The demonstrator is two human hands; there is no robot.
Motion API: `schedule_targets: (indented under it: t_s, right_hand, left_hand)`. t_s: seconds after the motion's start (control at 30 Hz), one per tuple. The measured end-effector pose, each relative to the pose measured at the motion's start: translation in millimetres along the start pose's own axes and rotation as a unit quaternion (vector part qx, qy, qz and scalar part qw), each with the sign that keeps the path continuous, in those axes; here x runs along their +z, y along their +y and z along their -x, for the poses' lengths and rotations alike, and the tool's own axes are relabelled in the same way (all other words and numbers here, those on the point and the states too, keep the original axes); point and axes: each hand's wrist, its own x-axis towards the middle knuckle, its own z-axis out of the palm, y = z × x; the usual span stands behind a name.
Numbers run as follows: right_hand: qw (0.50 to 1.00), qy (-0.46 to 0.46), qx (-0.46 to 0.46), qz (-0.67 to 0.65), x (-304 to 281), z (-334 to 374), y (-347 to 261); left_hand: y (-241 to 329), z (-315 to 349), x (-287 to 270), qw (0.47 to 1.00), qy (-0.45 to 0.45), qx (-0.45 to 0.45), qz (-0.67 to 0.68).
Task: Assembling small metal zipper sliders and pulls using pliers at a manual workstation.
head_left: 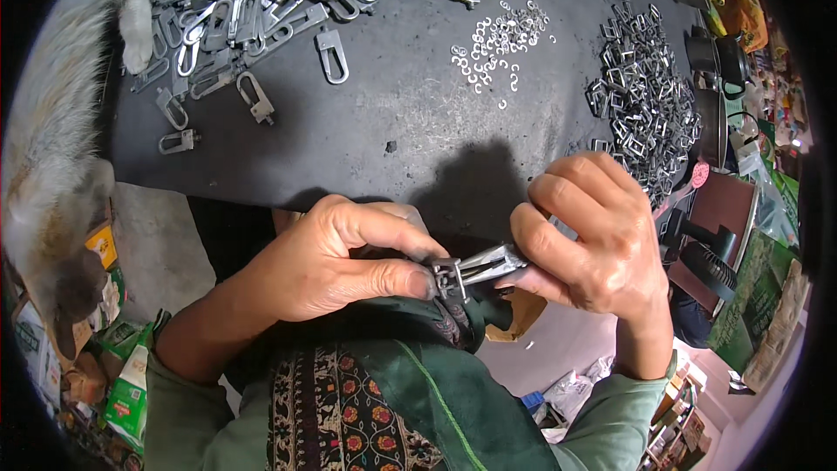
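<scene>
Over my lap, my left hand (349,257) pinches a small metal frame piece (449,278) between thumb and index finger. My right hand (588,235) is closed around a shiny metal tool (490,264) that looks like pliers, its handle mostly hidden in the fist. The tool's end meets the right side of the frame piece. Beyond my hands, a scatter of small C-shaped clips (506,35) lies on the dark table (375,113). To the right is a heap of small metal frames (645,96).
Loop-shaped metal shackles (253,17) are piled at the table's far left, several lying loose nearer me. A pale furry animal (65,122) stretches along the left edge. On the right stand metal pots (713,122) and a small black fan (708,263).
</scene>
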Motion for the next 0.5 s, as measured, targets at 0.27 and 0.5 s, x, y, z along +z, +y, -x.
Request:
schedule_targets:
  t_s: [0.27,0.5]
  right_hand:
    - [0.997,0.010,-0.038,0.061,0.3,-2.0,2.1]
    - [0.990,0.075,-0.003,0.119,10.4,12.7,-7.8]
  left_hand:
    - [1.8,1.3,8.2,0.996,0.021,-0.038,0.078]
    - [-6.9,6.0,16.8,0.998,0.060,0.006,-0.009]
